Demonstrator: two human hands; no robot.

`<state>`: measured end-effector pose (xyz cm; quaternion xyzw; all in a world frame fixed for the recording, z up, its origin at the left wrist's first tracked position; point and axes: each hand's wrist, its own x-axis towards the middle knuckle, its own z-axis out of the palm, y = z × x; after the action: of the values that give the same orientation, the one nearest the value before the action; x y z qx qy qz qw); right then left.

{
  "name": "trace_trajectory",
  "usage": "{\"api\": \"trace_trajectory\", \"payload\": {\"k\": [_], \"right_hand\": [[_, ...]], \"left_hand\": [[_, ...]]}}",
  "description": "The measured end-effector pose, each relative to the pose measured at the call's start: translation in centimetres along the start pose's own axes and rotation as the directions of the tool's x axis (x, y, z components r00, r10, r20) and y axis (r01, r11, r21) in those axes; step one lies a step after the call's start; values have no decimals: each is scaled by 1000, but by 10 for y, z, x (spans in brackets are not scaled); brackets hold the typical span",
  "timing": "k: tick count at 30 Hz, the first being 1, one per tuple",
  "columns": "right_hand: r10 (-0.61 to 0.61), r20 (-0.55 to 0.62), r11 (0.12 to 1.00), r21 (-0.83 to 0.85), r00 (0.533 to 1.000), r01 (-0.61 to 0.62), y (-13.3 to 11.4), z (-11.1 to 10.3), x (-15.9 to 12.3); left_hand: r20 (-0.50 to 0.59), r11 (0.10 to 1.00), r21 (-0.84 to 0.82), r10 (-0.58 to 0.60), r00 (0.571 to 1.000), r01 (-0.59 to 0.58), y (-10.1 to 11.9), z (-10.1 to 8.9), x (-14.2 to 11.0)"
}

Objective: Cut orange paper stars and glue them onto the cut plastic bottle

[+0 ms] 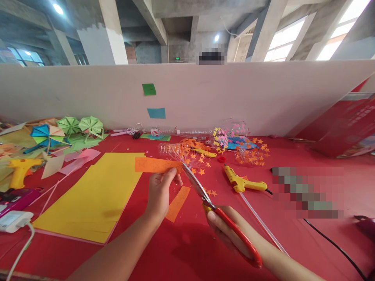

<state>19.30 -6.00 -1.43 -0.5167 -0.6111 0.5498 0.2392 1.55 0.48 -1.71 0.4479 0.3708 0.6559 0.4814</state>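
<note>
Between the thumb and fingers of my left hand [161, 187] is a strip of orange paper [149, 165] with faint drawn lines. My right hand [227, 222] grips red-handled scissors [199, 187], their blades pointing up and left to the strip's right end. Whether the blades are parted at the tip is hard to see. Below the left hand, a second orange paper strip [178, 205] lies on the red table [164, 253]. Small orange paper stars [211, 192] are scattered just beyond the scissors.
Yellow paper sheets [96, 195] lie left of my hands. A yellow glue gun [243, 183] rests at right, another glue gun [22, 169] at far left. Star-covered clear plastic pieces [252, 154] and folded paper umbrellas [90, 125] stand before a white partition [205, 89].
</note>
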Motion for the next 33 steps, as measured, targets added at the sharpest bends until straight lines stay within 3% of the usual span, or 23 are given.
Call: {"api": "trace_trajectory", "payload": {"k": [4,14,23,33], "right_hand": [[-64,18,997,-36,998,65,2,-3,0],[-71,16,992,-99,997,73,-2,-5,-1],[-60,0,998,-34,998,60,1,-2,0],[-39,-68,999,-12,997,38,8,6,1]], "left_hand": [[31,999,-22,-24,999,24,-3,2,-4],[4,999,-12,-43,999,43,-5,1,-3],[-13,974,145,-177,984,177,-22,-5,-7],[-3,959,225,-178,984,174,-27,-5,-13]]}}
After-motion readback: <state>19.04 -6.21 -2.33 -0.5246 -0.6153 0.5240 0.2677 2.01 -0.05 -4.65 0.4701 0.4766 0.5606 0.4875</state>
